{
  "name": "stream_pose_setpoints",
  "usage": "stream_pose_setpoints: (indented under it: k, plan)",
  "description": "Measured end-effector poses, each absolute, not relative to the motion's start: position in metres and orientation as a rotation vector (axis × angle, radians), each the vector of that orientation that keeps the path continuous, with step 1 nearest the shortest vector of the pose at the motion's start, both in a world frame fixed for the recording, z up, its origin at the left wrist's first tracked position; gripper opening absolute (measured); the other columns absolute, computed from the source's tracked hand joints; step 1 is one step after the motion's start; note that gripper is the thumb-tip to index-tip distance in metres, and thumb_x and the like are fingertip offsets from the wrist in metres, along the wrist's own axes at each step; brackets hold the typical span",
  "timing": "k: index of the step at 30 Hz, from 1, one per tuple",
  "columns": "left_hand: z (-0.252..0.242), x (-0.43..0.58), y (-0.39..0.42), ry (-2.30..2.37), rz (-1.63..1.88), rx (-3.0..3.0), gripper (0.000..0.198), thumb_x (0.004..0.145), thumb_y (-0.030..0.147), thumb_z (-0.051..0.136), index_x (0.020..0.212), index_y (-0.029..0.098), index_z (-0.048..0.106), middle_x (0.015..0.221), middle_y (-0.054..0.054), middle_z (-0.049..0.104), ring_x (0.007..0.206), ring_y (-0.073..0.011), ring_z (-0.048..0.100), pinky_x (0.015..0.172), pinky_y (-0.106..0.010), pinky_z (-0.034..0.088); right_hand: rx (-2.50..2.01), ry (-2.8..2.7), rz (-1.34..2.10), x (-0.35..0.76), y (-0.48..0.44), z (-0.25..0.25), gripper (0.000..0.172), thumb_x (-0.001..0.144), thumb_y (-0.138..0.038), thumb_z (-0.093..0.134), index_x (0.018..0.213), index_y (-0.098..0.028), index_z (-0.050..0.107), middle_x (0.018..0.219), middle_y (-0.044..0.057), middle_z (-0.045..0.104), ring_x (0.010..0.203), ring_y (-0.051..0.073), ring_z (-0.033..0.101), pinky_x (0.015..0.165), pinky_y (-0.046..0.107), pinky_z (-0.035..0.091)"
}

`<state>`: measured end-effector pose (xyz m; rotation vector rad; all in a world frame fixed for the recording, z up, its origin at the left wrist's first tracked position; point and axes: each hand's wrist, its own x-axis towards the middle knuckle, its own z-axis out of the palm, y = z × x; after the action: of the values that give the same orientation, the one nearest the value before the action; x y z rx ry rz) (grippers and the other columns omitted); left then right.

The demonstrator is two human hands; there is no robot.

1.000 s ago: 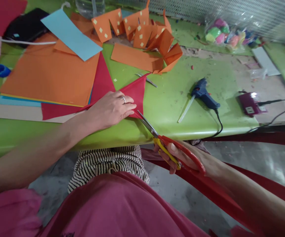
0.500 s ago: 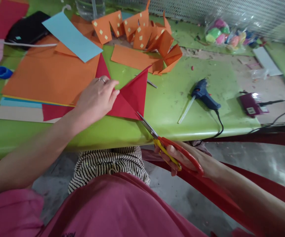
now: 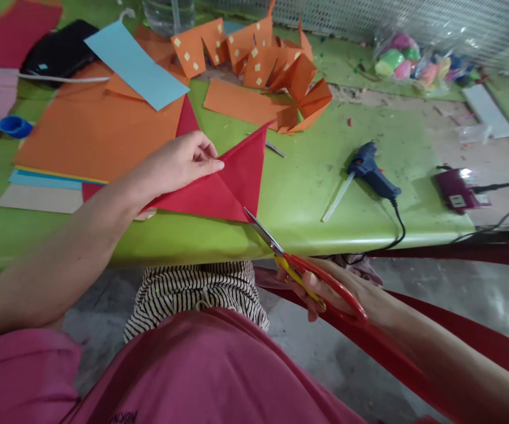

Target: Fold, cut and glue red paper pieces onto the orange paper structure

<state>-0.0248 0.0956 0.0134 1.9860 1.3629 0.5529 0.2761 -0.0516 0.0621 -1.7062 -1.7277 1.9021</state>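
Observation:
A red sheet of paper [image 3: 205, 197] lies near the front edge of the green table, its right corner folded over into a triangular flap. My left hand [image 3: 188, 158] pinches the paper at the inner edge of this flap, thumb against curled fingers. In my right hand [image 3: 311, 291] are scissors [image 3: 296, 264] with red and yellow handles. Their blade tips touch the lower right corner of the red paper, close to the fold. Part of the sheet is hidden under my left hand and forearm.
Stacked coloured paper [image 3: 95, 129] lies at left under a light blue strip [image 3: 137, 65]. Behind stand cut orange shapes [image 3: 254, 53] with pale diamonds. A glue gun [image 3: 371, 171], a purple box with a cord [image 3: 461, 188] and bagged colourful pieces [image 3: 413, 62] are at right.
My left hand has gone from lying spread on the red paper to pinching its flap edge. The paper's lower edge has shifted slightly toward me. The scissors stay at the same corner.

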Motion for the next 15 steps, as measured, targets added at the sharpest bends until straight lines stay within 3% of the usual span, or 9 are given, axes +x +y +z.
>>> stream_pose_setpoints:
  k: [4, 7, 11, 15]
  plan:
    - [0.007, -0.027, 0.098, 1.279, 0.491, 2.025, 0.032, 0.096, 0.046, 0.057, 0.118, 0.024, 0.066, 0.093, -0.005, 0.077, 0.08, -0.02, 0.072, 0.073, -0.036, 0.055, -1.693, -1.665, 1.932, 0.277, -0.053, 0.056, 0.062, 0.084, -0.081, 0.053, 0.092, -0.019, 0.058, 0.071, -0.002, 0.053, 0.052, 0.012, 0.058, 0.051, 0.03, 0.059]
    - [0.012, -0.027, 0.095, 1.276, 0.42, 2.098, 0.032, 0.097, 0.049, 0.055, 0.107, 0.024, 0.073, 0.086, -0.004, 0.077, 0.081, -0.0216, 0.074, 0.074, -0.037, 0.056, -1.659, -1.632, 1.999, 0.28, -0.052, 0.052, 0.066, 0.082, -0.082, 0.054, 0.097, -0.018, 0.061, 0.071, -0.002, 0.054, 0.052, 0.012, 0.057, 0.051, 0.03, 0.06]
    - [0.022, -0.027, 0.088, 1.231, 0.405, 2.082, 0.04, 0.099, 0.053, 0.051, 0.099, 0.024, 0.077, 0.081, -0.005, 0.077, 0.08, -0.0235, 0.075, 0.072, -0.04, 0.057, -1.668, -1.637, 1.997, 0.283, -0.052, 0.055, 0.063, 0.085, -0.079, 0.055, 0.105, -0.019, 0.066, 0.078, 0.002, 0.059, 0.055, 0.013, 0.06, 0.052, 0.031, 0.061]
    - [0.02, -0.029, 0.09, 1.219, 0.382, 2.036, 0.039, 0.099, 0.053, 0.05, 0.104, 0.026, 0.077, 0.082, -0.004, 0.078, 0.078, -0.0222, 0.075, 0.07, -0.04, 0.058, -1.627, -1.641, 1.973, 0.282, -0.053, 0.058, 0.061, 0.087, -0.076, 0.055, 0.106, -0.02, 0.069, 0.082, 0.003, 0.061, 0.057, 0.014, 0.06, 0.051, 0.03, 0.061]
